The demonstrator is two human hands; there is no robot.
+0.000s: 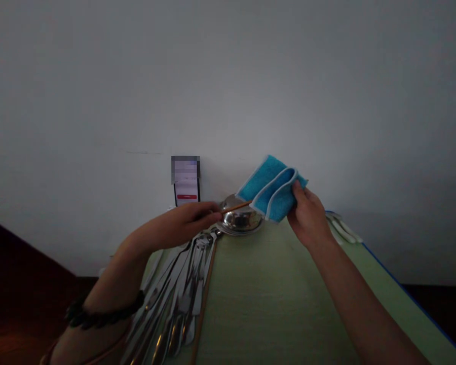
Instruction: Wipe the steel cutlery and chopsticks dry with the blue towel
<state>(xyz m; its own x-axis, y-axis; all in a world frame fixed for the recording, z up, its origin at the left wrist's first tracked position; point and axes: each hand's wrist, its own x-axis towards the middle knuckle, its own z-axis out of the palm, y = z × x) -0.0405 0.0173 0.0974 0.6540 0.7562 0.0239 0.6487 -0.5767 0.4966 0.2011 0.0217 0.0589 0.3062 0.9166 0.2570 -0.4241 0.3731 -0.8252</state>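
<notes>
Between thumb and fingers, my left hand (186,220) pinches one end of a thin brown chopstick (236,207). The other end disappears behind or into the folds of a blue cloth (277,195) with pale edging. My right hand (307,213) grips that cloth at its right side, with the thumb over the front. Behind and below the stick, a shiny metal bowl (243,221) rests against the wall side of the table. Below my left forearm lies a spread of metal cutlery (182,299), with spoons and long handles showing.
A long thin brown stick (204,314) lies along the right side of the cutlery. Pale-handled utensils (344,229) lie at the table's right edge. A phone (186,185) leans upright against the wall (228,76). The green tabletop (273,299) has a blue right edge.
</notes>
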